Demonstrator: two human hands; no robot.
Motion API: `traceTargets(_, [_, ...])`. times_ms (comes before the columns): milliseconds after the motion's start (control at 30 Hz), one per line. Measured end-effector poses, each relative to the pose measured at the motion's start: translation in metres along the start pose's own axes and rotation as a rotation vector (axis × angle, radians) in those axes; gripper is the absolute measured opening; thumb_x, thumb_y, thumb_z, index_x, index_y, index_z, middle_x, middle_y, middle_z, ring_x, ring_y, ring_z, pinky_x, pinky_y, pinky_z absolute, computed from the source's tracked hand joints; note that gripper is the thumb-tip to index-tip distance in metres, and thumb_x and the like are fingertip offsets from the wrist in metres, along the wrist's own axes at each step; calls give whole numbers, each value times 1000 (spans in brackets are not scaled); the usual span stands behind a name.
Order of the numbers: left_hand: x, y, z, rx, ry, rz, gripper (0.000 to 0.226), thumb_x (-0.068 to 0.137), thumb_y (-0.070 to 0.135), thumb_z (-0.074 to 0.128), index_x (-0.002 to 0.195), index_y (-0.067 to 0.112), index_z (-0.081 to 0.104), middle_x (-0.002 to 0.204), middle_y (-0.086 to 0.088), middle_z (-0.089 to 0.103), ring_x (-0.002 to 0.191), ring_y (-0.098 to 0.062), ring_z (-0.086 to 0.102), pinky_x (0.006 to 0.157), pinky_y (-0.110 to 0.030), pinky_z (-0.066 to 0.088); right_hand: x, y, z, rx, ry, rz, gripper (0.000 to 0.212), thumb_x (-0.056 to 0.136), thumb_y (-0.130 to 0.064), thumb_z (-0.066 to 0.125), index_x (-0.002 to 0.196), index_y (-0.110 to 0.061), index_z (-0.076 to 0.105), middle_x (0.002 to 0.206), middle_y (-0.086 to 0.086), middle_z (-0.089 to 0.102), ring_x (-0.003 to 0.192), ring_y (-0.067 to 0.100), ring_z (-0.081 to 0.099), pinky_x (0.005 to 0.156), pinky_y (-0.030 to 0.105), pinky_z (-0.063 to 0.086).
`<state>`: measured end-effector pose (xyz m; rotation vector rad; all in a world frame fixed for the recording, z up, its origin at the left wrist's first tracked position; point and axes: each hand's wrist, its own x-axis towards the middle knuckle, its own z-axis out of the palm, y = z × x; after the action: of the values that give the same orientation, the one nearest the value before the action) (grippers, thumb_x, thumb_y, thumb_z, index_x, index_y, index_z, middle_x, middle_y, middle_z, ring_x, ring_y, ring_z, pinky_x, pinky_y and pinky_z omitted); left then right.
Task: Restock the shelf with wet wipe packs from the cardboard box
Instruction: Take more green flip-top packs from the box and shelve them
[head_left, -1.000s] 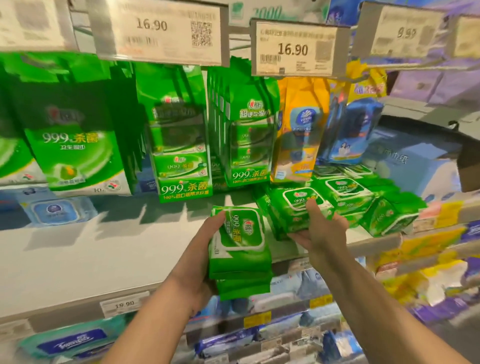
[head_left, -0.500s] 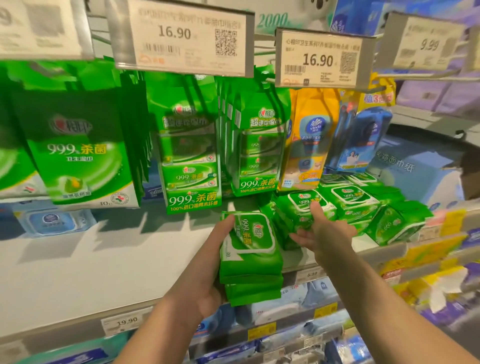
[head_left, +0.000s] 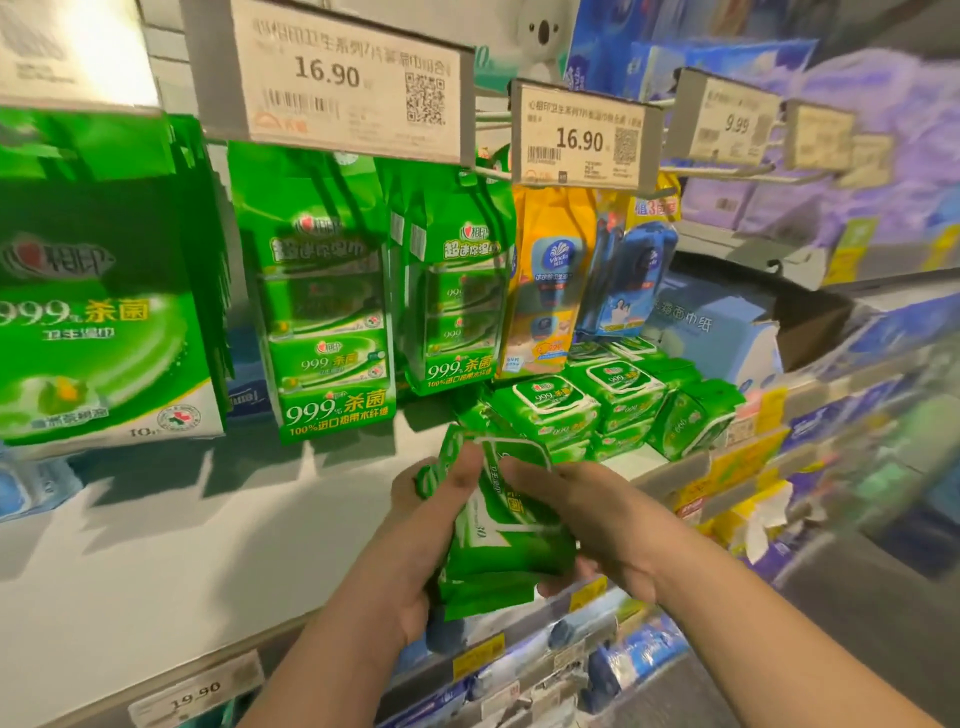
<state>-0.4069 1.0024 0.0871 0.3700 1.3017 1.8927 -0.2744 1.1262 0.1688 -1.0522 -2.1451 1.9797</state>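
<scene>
At the front edge of a white shop shelf (head_left: 218, 525), a small stack of green wet wipe packs (head_left: 498, 540) sits between a person's two hands, held just above the shelf lip and not yet set down. The left hand (head_left: 415, 561) grips the stack from the side and beneath, thumb up along the top pack; the fingers (head_left: 524, 480) of the right hand (head_left: 602, 525) curl over the top pack, and by the look of it are about to peel it off the stack. Just behind and to the right, a cluster of matching packs (head_left: 587, 405) is already piled on the shelf, so the restocking appears partly done. A wide bare stretch of shelf to the left suggests room for many more. Larger green bags (head_left: 332, 322) hang from hooks above, under price tags (head_left: 343, 78) reading 16.90. No cardboard box is in view, so how many packs remain cannot be told.
</scene>
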Motion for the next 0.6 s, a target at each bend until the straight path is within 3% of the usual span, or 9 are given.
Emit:
traceTargets(67, [-21,13,22,33,-46,-57,107,46,64,82,138,27,43,108,-13,76,86,-30,78,69,-47,64,-7,6,-3,37,-8,38,72,75,-61,78,112,0,72,104,23,76,82,39,72,60,43,61])
traceTargets(167, [-34,7,39,56,-26,-66,105,46,60,79,139,35,37,117,-8,70,79,-22,78,60,-37,61,-17,14,-11,114,1,61,53,86,-45,75,119,-4,70,106,19,77,89,35,76,66,44,65])
traceTargets(267, [-28,3,42,87,15,-74,100,49,54,86,136,41,39,117,-6,70,87,-24,77,60,-35,62,-21,21,-21,212,28,24,62,68,-41,83,120,-8,70,106,20,77,91,37,76,72,52,64])
traceTargets(367, [-27,-1,40,152,103,-57,103,41,57,100,126,49,44,116,-5,72,95,-29,76,81,-51,62,-19,26,-47,168,140,-70,76,60,-40,88,125,-9,65,110,17,77,98,34,74,92,58,58])
traceTargets(433, [-23,-4,40,121,154,-48,85,62,36,98,129,45,46,113,-8,75,92,-33,77,83,-58,61,-14,25,-76,-11,310,-174,100,55,-52,96,137,-14,55,120,5,74,106,26,73,100,52,55])
traceTargets(467, [-21,-5,41,101,183,-51,79,70,26,94,131,40,47,111,-9,76,90,-34,77,81,-58,61,-11,25,-91,-168,381,-231,102,55,-59,94,138,-19,53,122,0,72,105,22,72,99,48,55])
traceTargets(533, [-19,-7,47,64,217,-35,70,76,16,88,131,35,49,108,-10,77,87,-34,77,75,-54,63,-1,27,-125,-430,447,-340,91,59,-61,91,133,-24,52,115,-7,70,100,8,70,93,36,58])
traceTargets(600, [-20,-8,57,26,233,-3,66,76,13,86,127,33,50,107,-11,76,85,-33,78,66,-48,62,6,23,-153,-608,435,-485,70,69,-42,93,122,-27,50,104,-19,64,90,-16,62,82,6,48])
